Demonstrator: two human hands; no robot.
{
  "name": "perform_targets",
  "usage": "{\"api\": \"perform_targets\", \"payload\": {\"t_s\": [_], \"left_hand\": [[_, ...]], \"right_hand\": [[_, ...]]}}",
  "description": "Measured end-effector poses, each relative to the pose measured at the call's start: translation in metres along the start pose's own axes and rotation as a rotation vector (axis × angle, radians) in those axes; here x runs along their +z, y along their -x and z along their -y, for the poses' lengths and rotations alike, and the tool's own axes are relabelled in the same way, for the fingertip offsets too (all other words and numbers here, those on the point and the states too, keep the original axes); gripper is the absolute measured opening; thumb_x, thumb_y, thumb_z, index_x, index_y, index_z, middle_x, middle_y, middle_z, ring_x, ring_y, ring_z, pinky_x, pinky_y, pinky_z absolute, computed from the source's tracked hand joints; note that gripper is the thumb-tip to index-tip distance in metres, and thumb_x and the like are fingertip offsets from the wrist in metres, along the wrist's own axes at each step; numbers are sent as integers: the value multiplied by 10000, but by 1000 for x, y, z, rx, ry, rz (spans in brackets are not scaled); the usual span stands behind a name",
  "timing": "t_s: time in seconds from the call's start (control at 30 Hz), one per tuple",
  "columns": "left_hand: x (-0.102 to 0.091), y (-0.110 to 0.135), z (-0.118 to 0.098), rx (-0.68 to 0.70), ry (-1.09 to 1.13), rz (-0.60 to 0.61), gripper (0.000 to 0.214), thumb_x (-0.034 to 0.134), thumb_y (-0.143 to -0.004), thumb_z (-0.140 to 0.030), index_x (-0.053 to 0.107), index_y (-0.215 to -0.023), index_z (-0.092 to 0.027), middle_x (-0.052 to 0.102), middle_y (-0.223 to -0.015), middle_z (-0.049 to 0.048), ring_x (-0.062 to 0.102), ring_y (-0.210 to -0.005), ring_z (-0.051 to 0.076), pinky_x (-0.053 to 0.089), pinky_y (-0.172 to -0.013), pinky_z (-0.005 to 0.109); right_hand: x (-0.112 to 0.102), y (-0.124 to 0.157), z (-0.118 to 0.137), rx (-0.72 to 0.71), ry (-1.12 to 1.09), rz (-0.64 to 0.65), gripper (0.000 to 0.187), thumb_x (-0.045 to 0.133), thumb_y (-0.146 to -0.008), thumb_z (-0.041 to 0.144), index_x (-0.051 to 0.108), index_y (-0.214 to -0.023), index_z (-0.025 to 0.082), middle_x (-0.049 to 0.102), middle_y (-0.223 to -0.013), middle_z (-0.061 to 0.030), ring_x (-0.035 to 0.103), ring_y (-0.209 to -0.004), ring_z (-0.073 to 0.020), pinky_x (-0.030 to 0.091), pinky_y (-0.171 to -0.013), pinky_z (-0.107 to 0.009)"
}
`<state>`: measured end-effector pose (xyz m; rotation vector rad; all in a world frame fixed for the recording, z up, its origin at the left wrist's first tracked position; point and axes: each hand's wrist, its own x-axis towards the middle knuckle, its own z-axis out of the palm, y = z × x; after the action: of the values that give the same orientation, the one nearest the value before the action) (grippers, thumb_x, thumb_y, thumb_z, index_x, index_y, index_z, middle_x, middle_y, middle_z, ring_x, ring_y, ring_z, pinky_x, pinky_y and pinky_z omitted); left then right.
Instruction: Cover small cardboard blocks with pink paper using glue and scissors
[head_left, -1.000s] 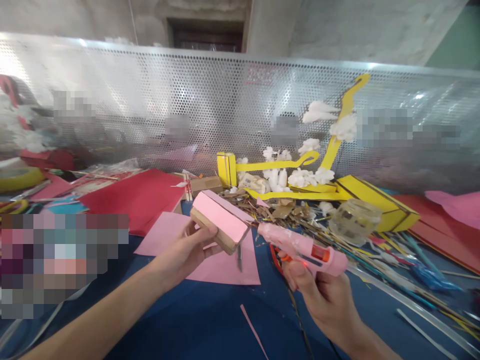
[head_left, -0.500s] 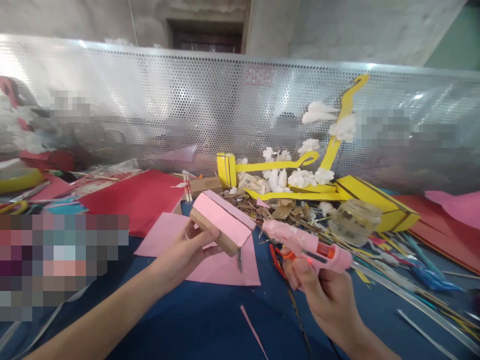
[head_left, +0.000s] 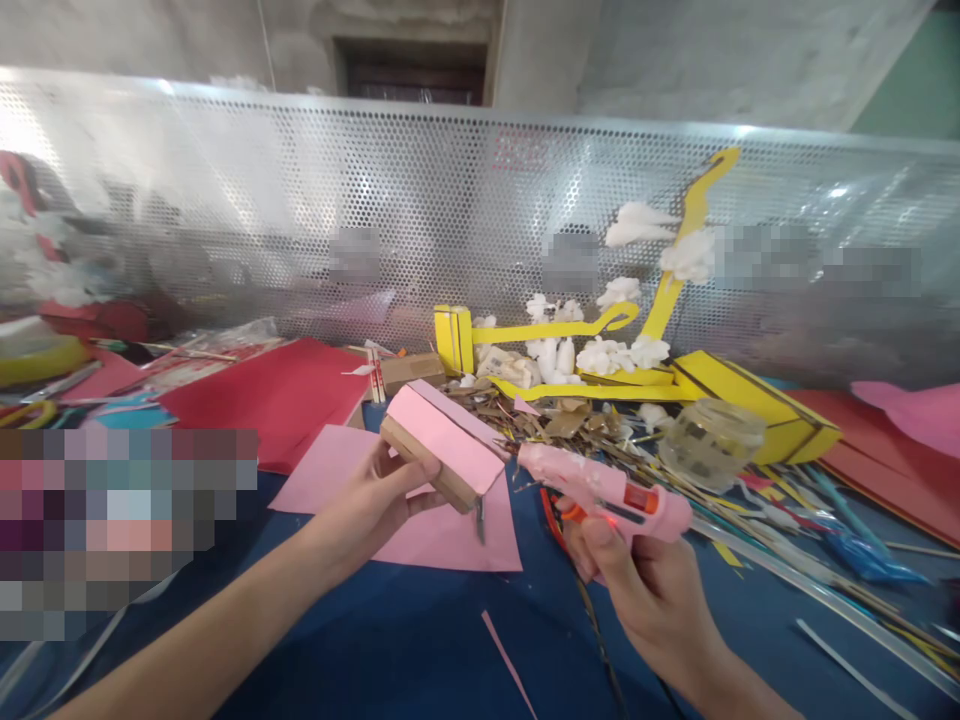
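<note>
- Your left hand [head_left: 390,490] is clamped on the pink-topped cardboard box [head_left: 442,435], the thumb along its bare brown near side and the other fingers around its left part and underneath.
- Your right hand [head_left: 649,580] is closed around the grip of the pink glue gun [head_left: 589,485]; the two hands are well apart.
- The box is held up and tilted, above and just far of your left hand, and to the left of your right hand.
- The gun's nozzle points left at the box's right end; you cannot tell from this view whether they touch.
- Beneath the box, a pink sheet [head_left: 450,548] lies on the blue table [head_left: 360,650], with a metal blade [head_left: 480,522] showing below the box's near right corner.
- A thin pink strip [head_left: 504,650] lies on the near side, between your forearms.
- A red sheet [head_left: 277,395] lies to the far left of the box.
- Far right, a yellow paper box [head_left: 757,405] stands behind a clear round thing [head_left: 712,445].
</note>
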<state>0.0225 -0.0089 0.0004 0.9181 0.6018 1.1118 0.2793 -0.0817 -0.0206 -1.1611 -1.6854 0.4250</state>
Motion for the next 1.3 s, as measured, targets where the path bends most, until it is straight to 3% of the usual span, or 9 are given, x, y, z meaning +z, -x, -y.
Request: {"api": "perform_targets", "payload": {"t_s": [0.27,0.43,0.8,1.03,1.3], "left_hand": [[0,0,1,4,-18,-1,766,852,-810,-258,475,-1474,-328,625,-1398,117,568,-1314,373,559,-979,507],[-1,-1,2,4,-14,-19,765,861,-800,-244,488,-1464,-314,639,-1365,129,582,-1295,376,561,-984,518],[-3,0,1,12,-60,-13,760,887,-761,-261,519,-1424,-307,687,-1255,113,655,-1170,346,569,-917,486],[-1,1,2,6,-110,1,717,885,-765,-270,529,-1387,-266,659,-1316,145,640,-1204,365,580,-914,506],[-1,2,2,28,-140,-64,633,892,-751,-250,575,-1299,-238,672,-1294,143,647,-1194,357,594,-904,493]], "right_hand": [[-1,-4,5,-59,13,24,474,486,-1049,428,505,-622,223,514,-564,9,492,-511,-134,397,-486,-249],[-2,-7,14,-107,83,-27,499,506,-1032,456,516,-587,233,523,-523,5,505,-482,-142,396,-455,-248],[1,-2,-1,-20,17,-42,495,465,-1054,459,500,-624,216,490,-550,4,476,-513,-136,353,-477,-260],[2,0,-1,-19,-16,11,474,465,-1057,453,505,-648,215,494,-567,8,470,-518,-133,357,-483,-258],[2,-1,-1,-20,-51,-36,507,460,-1054,481,508,-625,215,508,-561,-8,498,-533,-147,386,-496,-269]]}}
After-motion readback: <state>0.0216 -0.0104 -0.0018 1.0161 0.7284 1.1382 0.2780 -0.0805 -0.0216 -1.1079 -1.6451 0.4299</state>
